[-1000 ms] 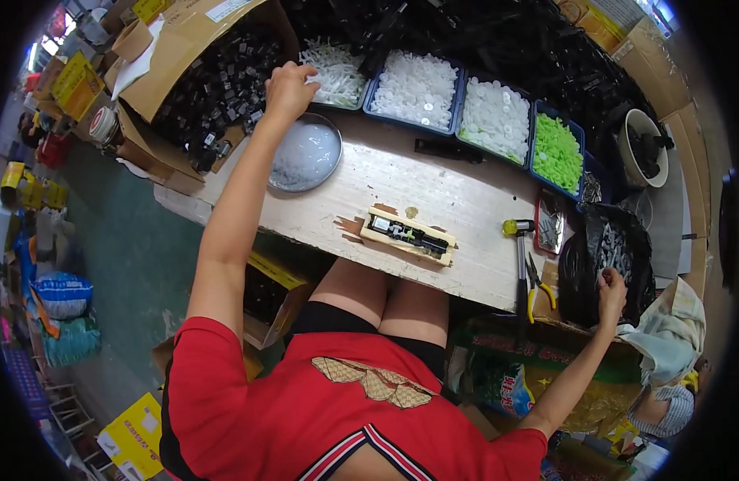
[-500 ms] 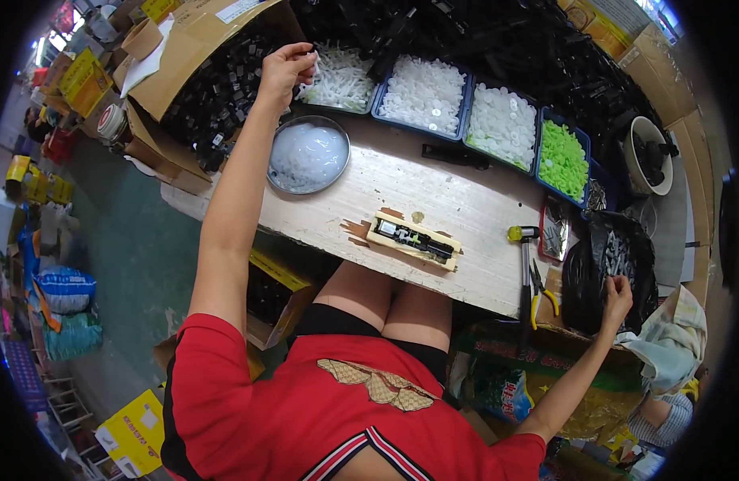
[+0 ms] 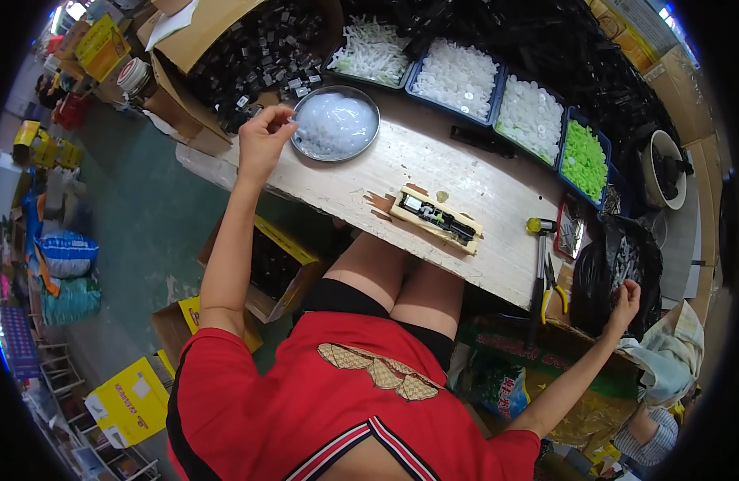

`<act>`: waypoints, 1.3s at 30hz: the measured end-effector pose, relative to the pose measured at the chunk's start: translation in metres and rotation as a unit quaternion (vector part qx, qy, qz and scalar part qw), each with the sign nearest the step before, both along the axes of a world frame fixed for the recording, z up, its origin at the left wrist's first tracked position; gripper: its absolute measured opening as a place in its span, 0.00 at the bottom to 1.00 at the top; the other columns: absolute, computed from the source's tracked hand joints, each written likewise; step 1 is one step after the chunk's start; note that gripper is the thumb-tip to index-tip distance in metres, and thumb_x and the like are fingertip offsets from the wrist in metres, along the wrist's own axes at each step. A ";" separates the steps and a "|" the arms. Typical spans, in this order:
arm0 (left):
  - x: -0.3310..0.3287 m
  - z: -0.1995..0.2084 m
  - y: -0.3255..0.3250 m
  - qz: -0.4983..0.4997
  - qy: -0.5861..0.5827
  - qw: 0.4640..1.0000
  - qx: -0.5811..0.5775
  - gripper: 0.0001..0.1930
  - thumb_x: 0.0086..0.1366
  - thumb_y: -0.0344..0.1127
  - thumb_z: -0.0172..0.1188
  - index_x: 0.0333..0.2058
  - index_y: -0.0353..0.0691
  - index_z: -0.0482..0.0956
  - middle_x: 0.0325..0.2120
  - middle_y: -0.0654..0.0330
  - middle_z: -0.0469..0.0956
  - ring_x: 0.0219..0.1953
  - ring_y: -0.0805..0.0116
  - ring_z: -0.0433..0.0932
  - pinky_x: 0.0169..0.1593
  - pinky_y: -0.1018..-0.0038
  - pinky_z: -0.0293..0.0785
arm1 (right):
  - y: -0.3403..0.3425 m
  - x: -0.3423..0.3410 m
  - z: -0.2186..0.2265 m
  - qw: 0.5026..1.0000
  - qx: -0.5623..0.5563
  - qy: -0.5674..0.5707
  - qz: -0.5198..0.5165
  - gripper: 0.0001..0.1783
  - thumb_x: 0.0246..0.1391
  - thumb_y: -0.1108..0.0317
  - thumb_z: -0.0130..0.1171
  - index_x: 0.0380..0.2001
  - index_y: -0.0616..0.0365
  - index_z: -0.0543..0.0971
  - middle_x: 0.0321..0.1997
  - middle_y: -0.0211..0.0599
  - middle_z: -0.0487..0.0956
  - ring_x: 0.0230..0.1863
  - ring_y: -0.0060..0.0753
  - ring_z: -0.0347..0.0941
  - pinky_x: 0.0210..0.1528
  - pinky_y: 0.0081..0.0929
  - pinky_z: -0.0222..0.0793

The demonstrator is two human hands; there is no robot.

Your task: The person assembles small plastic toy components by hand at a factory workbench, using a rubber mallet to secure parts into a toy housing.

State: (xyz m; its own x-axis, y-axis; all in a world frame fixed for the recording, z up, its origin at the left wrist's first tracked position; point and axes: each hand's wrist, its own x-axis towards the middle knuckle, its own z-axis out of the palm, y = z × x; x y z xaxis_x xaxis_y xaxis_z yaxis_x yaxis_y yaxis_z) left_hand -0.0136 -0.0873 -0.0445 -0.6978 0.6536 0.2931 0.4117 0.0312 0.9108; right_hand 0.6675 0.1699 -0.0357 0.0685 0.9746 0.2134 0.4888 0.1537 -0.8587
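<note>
My left hand (image 3: 263, 144) is at the left rim of a round metal dish (image 3: 375, 132) holding pale translucent gel (image 3: 337, 120). Its thumb and fingers are pinched, with what looks like a small white plastic piece (image 3: 291, 119) at the tips. At the right, my right hand (image 3: 624, 308) reaches into the mouth of a black plastic bag (image 3: 590, 276) with small grey parts (image 3: 623, 260) inside. Those fingers are pinched together, and what they hold is too small to make out. A cream block (image 3: 408, 213) with a black mechanism (image 3: 438, 216) in its slot lies untouched near the table's front edge.
Blue trays hold white strips (image 3: 373, 52), white pieces (image 3: 456, 78), white discs (image 3: 530, 116) and green parts (image 3: 583, 160). Black parts (image 3: 265, 60) fill a carton at left. A hammer (image 3: 540, 256), yellow-handled pliers (image 3: 554, 290) and a cream bowl (image 3: 664, 168) are at right.
My left hand has come back from the tray of white strips to the gel dish, fingers still pinched. My right hand stays at the black bag. The whole view has shifted slightly.
</note>
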 end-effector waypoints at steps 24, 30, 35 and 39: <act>0.074 0.026 0.006 -0.152 -0.277 0.946 0.074 0.07 0.57 0.25 0.58 0.35 0.32 0.77 0.21 0.61 0.75 0.22 0.76 0.73 0.25 0.80 0.71 | -0.130 -0.265 0.064 0.945 0.184 -0.110 0.249 0.13 0.43 0.82 0.57 0.35 0.58 0.78 0.35 0.35 0.73 0.38 0.29 0.71 0.41 0.23 0.68; 0.136 0.032 0.022 -0.292 -0.307 0.902 0.084 0.06 0.57 0.25 0.58 0.34 0.30 0.77 0.28 0.60 0.73 0.26 0.75 0.75 0.29 0.81 0.73 | -0.153 -0.340 0.048 0.903 0.166 -0.013 0.396 0.13 0.41 0.82 0.60 0.33 0.62 0.77 0.33 0.38 0.74 0.35 0.33 0.73 0.36 0.22 0.69; 0.152 0.036 0.026 -0.311 -0.261 0.912 0.065 0.05 0.56 0.22 0.57 0.33 0.30 0.77 0.31 0.59 0.71 0.29 0.73 0.75 0.31 0.80 0.73 | -0.153 -0.340 0.045 0.908 0.148 -0.005 0.392 0.11 0.41 0.79 0.60 0.33 0.61 0.77 0.31 0.39 0.74 0.33 0.38 0.71 0.34 0.28 0.68; 0.157 0.035 0.026 -0.320 -0.210 0.921 0.066 0.06 0.55 0.21 0.58 0.33 0.30 0.77 0.32 0.58 0.71 0.31 0.73 0.75 0.34 0.81 0.74 | -0.153 -0.338 0.046 0.910 0.141 -0.010 0.390 0.11 0.40 0.79 0.60 0.33 0.61 0.77 0.31 0.39 0.74 0.32 0.38 0.72 0.33 0.28 0.68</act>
State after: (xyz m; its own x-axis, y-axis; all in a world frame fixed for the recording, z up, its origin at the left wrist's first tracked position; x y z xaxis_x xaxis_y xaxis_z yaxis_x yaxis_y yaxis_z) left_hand 0.1432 -0.0612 -0.0092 -0.2518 0.9486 0.1916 -0.0824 -0.2183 0.9724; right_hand 0.3298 0.0172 0.0099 -0.6278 0.6304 0.4565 0.1509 0.6740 -0.7232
